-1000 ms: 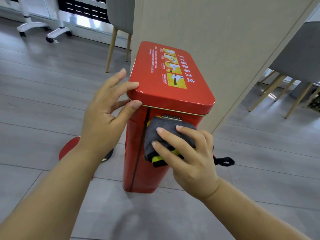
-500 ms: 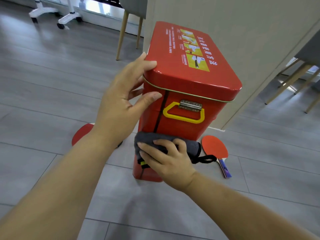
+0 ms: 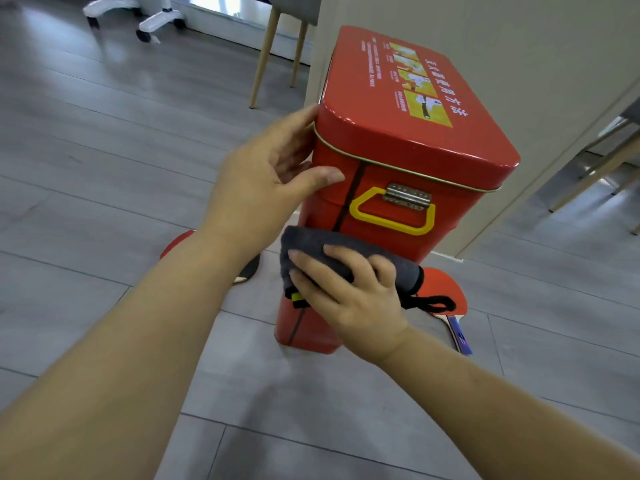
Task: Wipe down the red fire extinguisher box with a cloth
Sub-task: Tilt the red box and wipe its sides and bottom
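The red box [image 3: 391,161] is standing on the grey floor [image 3: 104,168]. The left hand [image 3: 263,181], fingers spread, is steadying its corner; the right hand [image 3: 349,292] is pressing a grey cloth [image 3: 311,244] below the yellow handle [image 3: 391,216]. The lid label [image 3: 419,84] is showing Chinese writing, too blurred to read.

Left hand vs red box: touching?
Touching. Head view: the left hand wraps the red box's upper left corner, thumb pressed flat on the front face, fingertips against the lid edge, no gap.

Red metal box [image 3: 408,147] upright on floor, lid shut — folded grey cloth [image 3: 332,245] pressed against front, below yellow handle [image 3: 391,216].
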The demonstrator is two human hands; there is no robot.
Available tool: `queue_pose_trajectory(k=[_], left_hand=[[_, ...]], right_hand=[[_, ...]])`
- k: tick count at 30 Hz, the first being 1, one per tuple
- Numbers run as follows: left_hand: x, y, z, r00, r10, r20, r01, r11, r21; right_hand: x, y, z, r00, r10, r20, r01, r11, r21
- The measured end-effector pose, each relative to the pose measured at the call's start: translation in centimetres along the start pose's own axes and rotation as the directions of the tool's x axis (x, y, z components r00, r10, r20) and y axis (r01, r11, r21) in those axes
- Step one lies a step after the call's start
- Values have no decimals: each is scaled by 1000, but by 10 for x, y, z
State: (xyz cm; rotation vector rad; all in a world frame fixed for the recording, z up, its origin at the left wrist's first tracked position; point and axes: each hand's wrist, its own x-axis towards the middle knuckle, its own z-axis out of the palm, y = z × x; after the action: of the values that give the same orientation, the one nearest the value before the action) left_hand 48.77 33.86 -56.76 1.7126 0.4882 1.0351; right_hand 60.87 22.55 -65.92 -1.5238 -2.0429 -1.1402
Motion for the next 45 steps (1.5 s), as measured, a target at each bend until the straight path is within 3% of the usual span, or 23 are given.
queue_pose_trajectory(k=[5,9,13,17,20,25,30,32,34,39,41,42,45], left_hand=[[0,-2,-1,1000,-31,-1,31,1000,0],[-5,-4,1,999,-31,-38,32,999,39],[-14,-16,4,996,-75,-53,78,995,55],[-25,-35,8,986,-165,-3,164,985,55],[-30,-48,10,982,-188,-6,188,977,97],[-35,-56,12,972,-229,-49,233,967,106],[-32,-58,11,971,-227,-79,233,969,79],[-32,-60,11,971,-224,-86,230,971,71],[-33,-61,12,972,-218,-90,224,973,61],[-36,-68,15,971,-212,-109,215,976,25],[-37,-70,17,970,-211,-120,213,977,7],[-38,-71,17,971,-207,-122,209,978,2],[-40,-71,20,973,-195,-127,196,981,-7]], right_hand=[[-39,-7,25,978,-121,172,119,993,21],[-63,-16,38,905,-227,360,239,971,13],[-78,-27,49,828,-221,516,214,974,73],[-79,-29,47,833,-218,509,183,976,118],[-77,-25,40,892,-201,405,182,980,85],[-68,-23,30,962,-66,265,46,996,81],[-90,-42,62,934,-88,348,77,996,44],[-101,-52,78,861,-146,487,126,989,73],[-111,-60,91,735,-192,650,158,981,112],[-117,-76,104,596,-240,766,120,970,210],[-124,-81,110,381,-323,866,148,946,288],[-125,-83,113,319,-326,890,136,945,298],[-128,-84,116,301,-335,893,140,942,306]])
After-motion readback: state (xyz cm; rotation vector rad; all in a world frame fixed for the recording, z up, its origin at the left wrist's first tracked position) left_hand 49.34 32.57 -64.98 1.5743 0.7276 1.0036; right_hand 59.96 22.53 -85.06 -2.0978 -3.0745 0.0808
